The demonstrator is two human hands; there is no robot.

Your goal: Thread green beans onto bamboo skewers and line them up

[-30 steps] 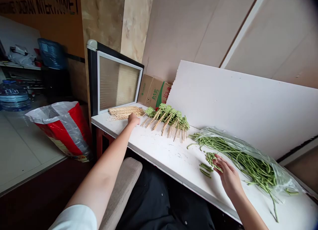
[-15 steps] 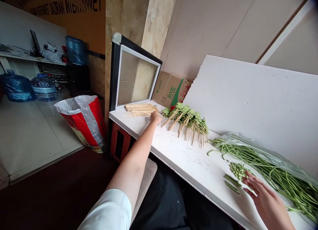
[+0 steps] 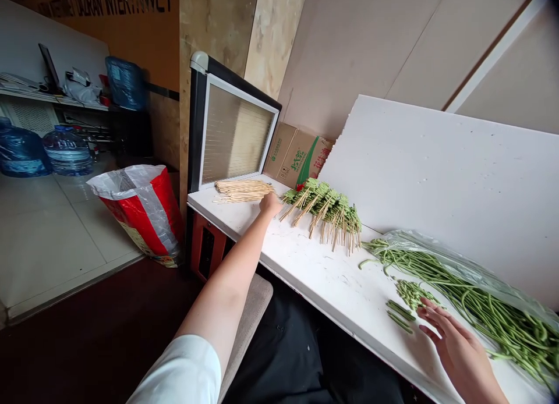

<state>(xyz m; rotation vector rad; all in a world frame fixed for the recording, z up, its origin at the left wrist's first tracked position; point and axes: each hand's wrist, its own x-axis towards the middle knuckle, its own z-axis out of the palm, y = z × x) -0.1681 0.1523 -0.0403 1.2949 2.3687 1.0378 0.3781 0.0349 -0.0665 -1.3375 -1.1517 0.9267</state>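
Observation:
My left hand [image 3: 271, 204] is stretched out to the far part of the white table, closed, at the right end of a pile of bamboo skewers [image 3: 244, 190]. Its fingertips face away, so what they grip is hidden. Just right of it lies a stack of skewered green bean pieces [image 3: 334, 205], their sticks pointing toward me. My right hand [image 3: 456, 346] hovers at the near right with fingers extended and apart. Beside its fingertips are a small heap of short-cut bean pieces [image 3: 411, 293] and several longer pieces [image 3: 399, 322] laid side by side.
Long green beans [image 3: 471, 287] in a clear plastic bag [image 3: 437, 250] spread along the table's right. A cardboard box [image 3: 299, 156] and framed panel [image 3: 238, 130] stand at the back; a white board [image 3: 437, 165] leans on the wall. A red-and-white sack [image 3: 144, 212] sits on the floor.
The view has turned slightly, so everything sits a little farther left. Both hands keep nearly the same places and poses; no object has visibly moved.

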